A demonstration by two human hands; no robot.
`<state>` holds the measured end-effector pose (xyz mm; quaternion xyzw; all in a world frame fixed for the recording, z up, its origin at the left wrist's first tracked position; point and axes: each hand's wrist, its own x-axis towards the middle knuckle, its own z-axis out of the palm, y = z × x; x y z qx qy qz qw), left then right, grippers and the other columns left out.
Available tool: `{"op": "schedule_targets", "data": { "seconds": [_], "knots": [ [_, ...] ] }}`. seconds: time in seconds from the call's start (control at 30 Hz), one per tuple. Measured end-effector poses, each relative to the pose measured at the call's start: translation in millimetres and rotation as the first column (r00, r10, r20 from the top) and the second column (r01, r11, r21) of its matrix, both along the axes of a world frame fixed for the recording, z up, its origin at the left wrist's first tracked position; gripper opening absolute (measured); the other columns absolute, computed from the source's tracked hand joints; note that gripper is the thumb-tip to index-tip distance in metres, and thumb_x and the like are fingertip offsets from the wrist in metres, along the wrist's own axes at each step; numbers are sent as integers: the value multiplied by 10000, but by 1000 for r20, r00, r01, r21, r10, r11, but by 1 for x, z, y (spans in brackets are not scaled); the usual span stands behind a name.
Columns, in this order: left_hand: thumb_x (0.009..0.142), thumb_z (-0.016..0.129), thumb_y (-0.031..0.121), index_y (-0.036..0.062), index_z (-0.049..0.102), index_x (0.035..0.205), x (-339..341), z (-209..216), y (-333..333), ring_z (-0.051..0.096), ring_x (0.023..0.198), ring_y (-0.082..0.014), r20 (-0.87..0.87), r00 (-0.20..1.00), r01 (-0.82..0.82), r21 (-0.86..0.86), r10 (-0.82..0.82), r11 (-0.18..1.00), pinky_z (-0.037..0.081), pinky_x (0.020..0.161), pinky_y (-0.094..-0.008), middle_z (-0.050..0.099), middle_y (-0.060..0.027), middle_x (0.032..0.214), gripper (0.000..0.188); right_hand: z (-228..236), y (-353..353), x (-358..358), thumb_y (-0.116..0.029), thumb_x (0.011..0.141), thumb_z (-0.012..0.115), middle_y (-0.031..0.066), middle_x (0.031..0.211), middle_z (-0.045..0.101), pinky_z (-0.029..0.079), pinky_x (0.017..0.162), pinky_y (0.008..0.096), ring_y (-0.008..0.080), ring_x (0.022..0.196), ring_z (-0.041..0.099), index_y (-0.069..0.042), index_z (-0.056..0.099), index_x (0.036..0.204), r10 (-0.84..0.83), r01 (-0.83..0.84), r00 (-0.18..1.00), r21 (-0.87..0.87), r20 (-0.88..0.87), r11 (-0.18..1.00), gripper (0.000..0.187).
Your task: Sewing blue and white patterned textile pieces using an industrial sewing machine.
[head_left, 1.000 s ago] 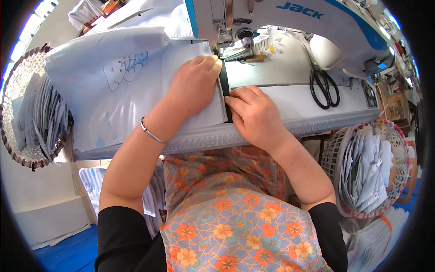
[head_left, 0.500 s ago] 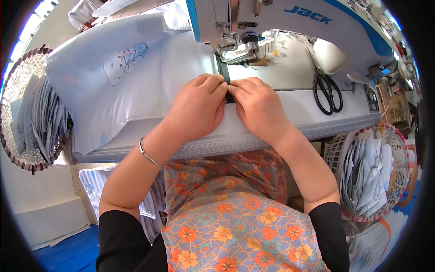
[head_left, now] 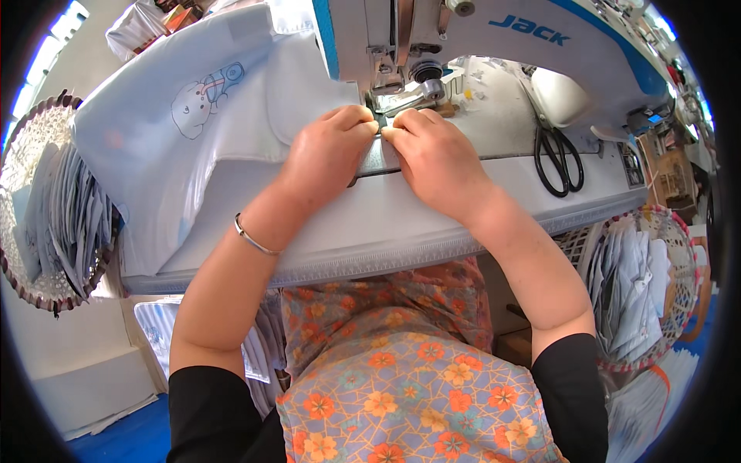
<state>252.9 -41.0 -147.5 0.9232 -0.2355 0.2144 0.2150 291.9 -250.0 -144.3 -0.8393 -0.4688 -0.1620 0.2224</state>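
Observation:
Just in front of the sewing machine [head_left: 494, 35], my left hand [head_left: 324, 154] and my right hand [head_left: 441, 158] are close together. The fingertips of both are pinched on a narrow dark strip [head_left: 378, 126], mostly hidden by the fingers, beneath the needle area. To the left, pale blue fabric [head_left: 162, 170] with a printed cartoon animal spreads over the table, its near edge folded. Its right part reaches the machine beside my left hand. Whether the strip is joined to the fabric cannot be seen.
Black-handled scissors [head_left: 559, 162] lie on the table at the right. A netted basket [head_left: 17, 231] of stacked pale pieces stands at the left; another basket [head_left: 681, 289] with folded pieces stands at the right. A ruler strip [head_left: 386, 262] runs along the table's front edge.
Both hands have moved forward toward the needle area, still pinching the dark strip, whose visible length has shortened. The pale fabric's near edge has shifted and folded over at the left.

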Motion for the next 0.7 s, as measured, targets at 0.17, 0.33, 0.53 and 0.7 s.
{"op": "schedule_targets", "data": {
  "seconds": [0.17, 0.33, 0.53, 0.7],
  "knots": [
    [821, 645, -12, 56, 715, 1014, 13, -9, 5, 681, 974, -285, 58, 998, 0, -39, 3, 999, 583, 835, -376, 698, -68, 1058, 217, 2, 0, 8, -30, 879, 661, 101, 1040, 665, 534, 837, 389, 309, 954, 634, 5, 715, 1076, 14, -12, 999, 49, -36, 999, 207],
    [812, 637, -41, 54, 733, 1007, 22, -11, 8, 683, 943, -295, 83, 997, -7, -58, 12, 998, 581, 839, -373, 697, -78, 1027, 237, 21, -17, 23, -35, 896, 697, 111, 959, 700, 531, 767, 331, 233, 847, 664, 11, 710, 1080, 3, 105, 946, 313, -325, 944, 190],
    [798, 627, -60, 43, 731, 998, 28, -7, 9, 682, 939, -296, 35, 996, -78, 24, 77, 997, 582, 847, -372, 696, -72, 1025, 248, 46, -29, 41, -16, 893, 701, 83, 821, 683, 509, 686, 276, 126, 724, 632, 36, 701, 1001, -62, 161, 966, 396, -251, 904, 120],
    [786, 649, -49, 33, 725, 986, 22, -7, 9, 686, 952, -298, 88, 995, 54, -45, -50, 997, 581, 852, -376, 703, -70, 1069, 229, 47, -26, 32, -32, 904, 692, 76, 770, 673, 487, 663, 267, 120, 682, 596, 36, 701, 992, -143, 266, 930, 357, -337, 895, 112]
  ]
}}
